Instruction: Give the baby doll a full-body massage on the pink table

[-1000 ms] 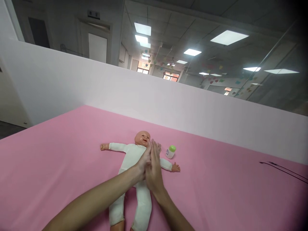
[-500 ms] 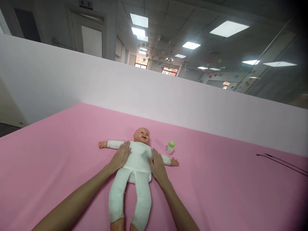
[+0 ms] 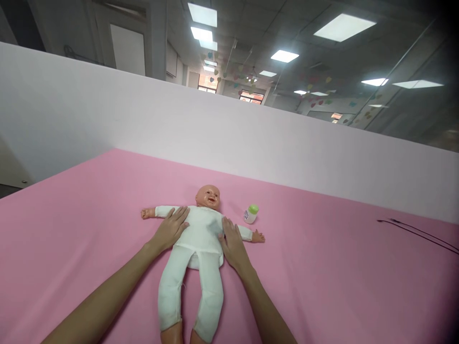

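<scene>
Doll position, please: where do you have it?

It lies on its back in front of you, on a pink surface (image 3: 322,282), with the baby doll (image 3: 199,234) in a white suit (image 3: 190,291) stretched out, its arms to the sides and its head pointing away from you. Its feet run to the bottom edge of your view.

And your hands, are they gripping anything?

No pinch on either side. Your left hand (image 3: 171,229) lies flat with the fingers spread, pressed on the doll's chest by its right arm. Your right hand (image 3: 233,246) is open too, fingers together and pointing toward the head, its edge against the doll's left side just under the arm.

What sits closest to your right hand?

A small bottle (image 3: 251,214) with a green cap stands upright just above the doll's left arm, near but not touching it. (The label is too small to read.)

Anything else on that surface?

A thin black cord (image 3: 416,231) lies well off to your right, apart from the doll. Behind everything, you face a white partition (image 3: 229,143).
</scene>
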Tool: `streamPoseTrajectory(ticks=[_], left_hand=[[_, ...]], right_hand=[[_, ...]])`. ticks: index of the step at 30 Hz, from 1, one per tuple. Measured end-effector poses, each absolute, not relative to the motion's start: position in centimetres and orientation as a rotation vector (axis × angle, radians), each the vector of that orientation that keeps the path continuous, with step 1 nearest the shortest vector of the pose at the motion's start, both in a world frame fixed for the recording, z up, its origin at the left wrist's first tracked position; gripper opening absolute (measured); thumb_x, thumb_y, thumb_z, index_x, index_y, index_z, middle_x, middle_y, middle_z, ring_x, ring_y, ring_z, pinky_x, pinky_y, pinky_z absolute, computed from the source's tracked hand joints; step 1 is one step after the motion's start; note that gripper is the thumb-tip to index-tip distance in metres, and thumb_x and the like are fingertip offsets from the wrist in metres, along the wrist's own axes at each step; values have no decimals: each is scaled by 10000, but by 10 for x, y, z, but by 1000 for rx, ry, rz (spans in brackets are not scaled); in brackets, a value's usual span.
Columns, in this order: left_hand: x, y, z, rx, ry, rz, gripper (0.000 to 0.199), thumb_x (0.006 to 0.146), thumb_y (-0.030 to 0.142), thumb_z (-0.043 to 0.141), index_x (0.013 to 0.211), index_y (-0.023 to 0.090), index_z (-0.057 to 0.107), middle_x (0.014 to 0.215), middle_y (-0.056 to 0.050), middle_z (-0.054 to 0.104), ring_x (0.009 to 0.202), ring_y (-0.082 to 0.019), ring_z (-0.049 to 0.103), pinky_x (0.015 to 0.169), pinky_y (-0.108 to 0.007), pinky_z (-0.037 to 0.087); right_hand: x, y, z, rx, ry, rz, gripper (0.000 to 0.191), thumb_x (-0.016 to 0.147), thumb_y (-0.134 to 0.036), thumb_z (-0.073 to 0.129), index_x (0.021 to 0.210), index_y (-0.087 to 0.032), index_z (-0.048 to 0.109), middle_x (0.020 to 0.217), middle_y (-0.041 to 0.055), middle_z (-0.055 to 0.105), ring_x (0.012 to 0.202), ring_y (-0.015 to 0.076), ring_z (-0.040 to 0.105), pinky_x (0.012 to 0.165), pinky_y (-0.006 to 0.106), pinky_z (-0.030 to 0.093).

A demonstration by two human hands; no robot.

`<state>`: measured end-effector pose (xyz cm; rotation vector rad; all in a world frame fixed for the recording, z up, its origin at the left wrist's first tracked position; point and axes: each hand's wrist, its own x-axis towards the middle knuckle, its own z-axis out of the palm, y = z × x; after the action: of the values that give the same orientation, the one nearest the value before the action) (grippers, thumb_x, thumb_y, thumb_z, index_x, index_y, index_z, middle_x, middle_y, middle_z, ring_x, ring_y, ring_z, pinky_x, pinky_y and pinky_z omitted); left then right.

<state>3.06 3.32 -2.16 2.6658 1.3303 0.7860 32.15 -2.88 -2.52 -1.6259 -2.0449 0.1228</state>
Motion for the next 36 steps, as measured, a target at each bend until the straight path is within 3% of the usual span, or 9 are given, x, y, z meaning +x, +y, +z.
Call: streamPoseTrajectory(ticks=[5,9,12,15,19,25,28,32,36], left_hand=[[7,36,-14,2588,1766,813,498,1020,380,382,1421,139,551,1524,-227,507,1438,-392,417,1177,-609,219],[-38,41,5,2377,1860,579,349,941,367,486,1211,209,641,1145,-166,720,1018,-333,657,908,-445,446],[-64,44,18,2188,1852,431,233,856,461,597,811,233,624,796,-62,685,692,-245,599,630,-314,359],[-74,45,24,2084,1721,477,365,762,521,703,629,229,529,679,-15,608,605,-196,524,565,-290,258],[-75,48,28,1850,1616,796,310,682,500,788,760,219,682,680,2,615,605,-176,517,553,-276,321],[-47,48,18,1187,1333,1427,557,636,513,860,1051,169,716,937,-55,714,809,-204,647,710,-315,528],[-23,46,7,1092,1318,1422,456,681,485,835,987,164,728,979,-85,743,874,-240,679,810,-383,554],[-13,45,3,1342,1128,1295,612,603,390,902,1147,170,731,1167,-118,755,1077,-328,682,955,-459,546],[-23,43,9,1679,988,1083,498,629,362,895,1074,196,748,1116,-97,768,1038,-321,697,890,-425,572]], right_hand=[[342,-26,-25,-1878,-1936,-144,628,1060,-485,213,1401,-108,582,1490,207,552,1449,373,424,1216,621,215],[373,-33,-20,-2072,-1706,-350,661,1034,-558,247,1378,-101,578,1492,247,525,1408,427,432,1112,638,334],[385,-38,-16,-2268,-1477,-391,797,921,-754,394,1256,-72,636,1249,317,633,1181,471,561,915,596,465],[388,-42,-13,-2362,-1413,-316,792,860,-812,444,1071,-89,689,1063,292,655,1048,450,596,843,556,488],[390,-46,-1,-2398,-1339,-55,828,804,-855,460,1096,-104,653,1095,279,629,1014,436,625,803,531,514],[393,-40,9,-2099,-1200,387,888,670,-744,701,1305,-147,534,1216,228,646,1058,371,668,859,485,551],[388,-32,3,-1721,-1010,610,884,635,-634,788,1331,-152,532,1121,158,713,1011,312,691,805,403,585],[375,-27,-2,-1424,-815,895,631,672,-598,798,1091,-140,682,1002,134,747,875,268,703,696,363,591],[361,-33,5,-1261,-869,1083,578,650,-538,877,1074,-177,724,1050,100,755,943,255,695,785,347,584]])
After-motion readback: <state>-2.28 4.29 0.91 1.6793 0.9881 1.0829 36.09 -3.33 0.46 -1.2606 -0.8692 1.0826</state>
